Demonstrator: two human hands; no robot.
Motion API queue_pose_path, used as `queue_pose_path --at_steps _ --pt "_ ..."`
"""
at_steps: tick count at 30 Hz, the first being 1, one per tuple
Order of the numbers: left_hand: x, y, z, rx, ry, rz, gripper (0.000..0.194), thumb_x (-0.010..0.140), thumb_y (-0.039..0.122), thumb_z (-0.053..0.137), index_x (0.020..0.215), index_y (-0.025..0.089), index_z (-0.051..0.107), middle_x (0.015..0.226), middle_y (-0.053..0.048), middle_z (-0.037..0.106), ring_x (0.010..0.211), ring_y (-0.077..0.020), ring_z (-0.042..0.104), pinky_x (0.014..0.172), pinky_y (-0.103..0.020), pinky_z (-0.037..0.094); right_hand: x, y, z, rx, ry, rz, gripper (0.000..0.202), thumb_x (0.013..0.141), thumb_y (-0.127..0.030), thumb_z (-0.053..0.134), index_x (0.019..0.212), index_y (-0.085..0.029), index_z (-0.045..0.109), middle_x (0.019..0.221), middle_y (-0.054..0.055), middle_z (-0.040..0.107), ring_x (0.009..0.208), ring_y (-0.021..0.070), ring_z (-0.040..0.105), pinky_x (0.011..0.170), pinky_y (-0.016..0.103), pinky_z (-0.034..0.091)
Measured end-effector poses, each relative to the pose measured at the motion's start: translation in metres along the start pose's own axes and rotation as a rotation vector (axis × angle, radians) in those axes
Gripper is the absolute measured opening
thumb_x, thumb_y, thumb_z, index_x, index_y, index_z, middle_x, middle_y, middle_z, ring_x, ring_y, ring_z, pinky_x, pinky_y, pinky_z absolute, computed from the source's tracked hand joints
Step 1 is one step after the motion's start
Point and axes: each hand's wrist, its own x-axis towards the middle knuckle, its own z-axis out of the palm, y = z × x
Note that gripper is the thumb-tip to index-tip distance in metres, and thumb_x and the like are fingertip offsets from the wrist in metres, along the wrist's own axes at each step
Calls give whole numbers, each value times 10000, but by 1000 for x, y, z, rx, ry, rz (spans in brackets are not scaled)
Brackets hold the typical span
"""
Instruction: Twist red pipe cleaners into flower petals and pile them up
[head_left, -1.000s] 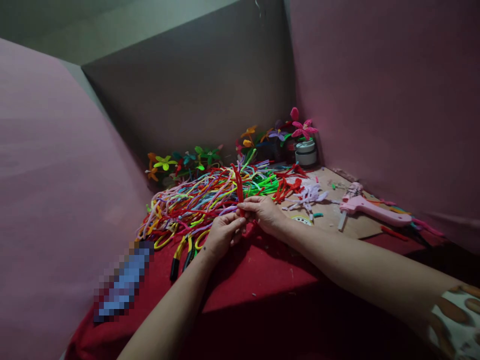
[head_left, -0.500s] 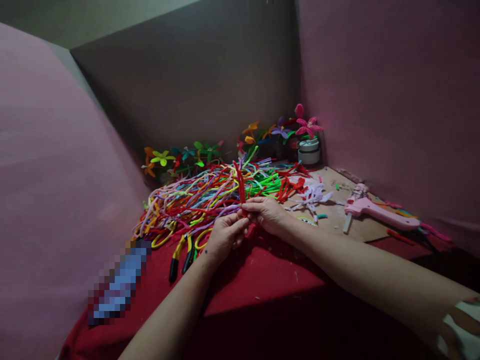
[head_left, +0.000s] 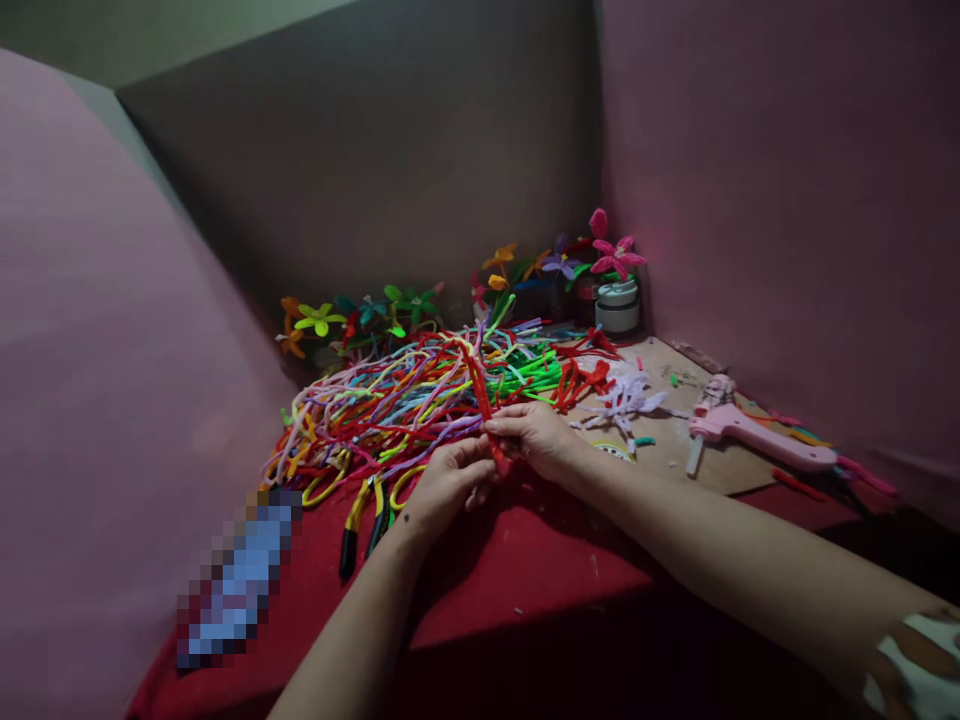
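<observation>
Red pipe cleaners (head_left: 478, 382), looped or bunched lengthwise, stand up from my fingers and lean left over the pile behind. My right hand (head_left: 538, 437) pinches them near the lower part between thumb and fingertips. Just below, my left hand (head_left: 450, 485) has its thumb and fingers closed at their lower end; some of its fingertips are hidden. Beyond both hands spreads a heap of many-coloured pipe cleaners (head_left: 375, 385). Close to my left wrist lie pliers (head_left: 352, 530) with yellow and black handles, and yellow-handled scissors (head_left: 326, 490) partly under the heap.
A pink glue gun (head_left: 757, 435) rests on a brown board (head_left: 667, 470) at right, near lilac pipe-cleaner pieces (head_left: 628, 398). Pipe-cleaner flowers (head_left: 320, 319) line the back, one pink flower (head_left: 617, 256) above a white jar (head_left: 616, 308). Red cloth (head_left: 525, 580) covers the table.
The top of the red pipe cleaners has tipped further left. Both hands sit slightly lower, with my left fingers a little more spread. The camera view has shifted slightly.
</observation>
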Motion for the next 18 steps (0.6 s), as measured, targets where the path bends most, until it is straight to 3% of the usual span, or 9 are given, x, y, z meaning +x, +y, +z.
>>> queue_pose_path --at_steps 4,7,15,18 --pt "2 5 -11 -203 178 9 254 646 267 669 850 146 578 630 19 600 396 -24 445 368 -143 292 -1 -6 4 -47 -12 34 191 556 -256 714 586 -97 613 441 -10 548 334 41 358 349 200 194" --pt "7 11 -19 -321 237 25 302 648 283 682 904 167 572 691 10 615 460 -32 501 399 -132 324 2 -11 7 -119 -16 76 174 572 -252 696 575 -99 613 426 -11 545 312 38 334 340 202 191" --pt "24 22 -28 -135 80 112 172 680 265 667 716 129 569 573 -2 607 441 -60 484 416 -166 332 12 -19 7 -212 -72 100 134 612 -208 625 548 -92 608 401 -9 517 322 42 322 349 203 185" --pt "26 21 -25 -188 73 87 167 659 251 685 719 132 583 596 14 600 465 -58 494 464 -177 381 12 -18 4 -195 -65 125 146 610 -211 625 528 -96 590 376 -25 482 313 39 325 344 196 185"
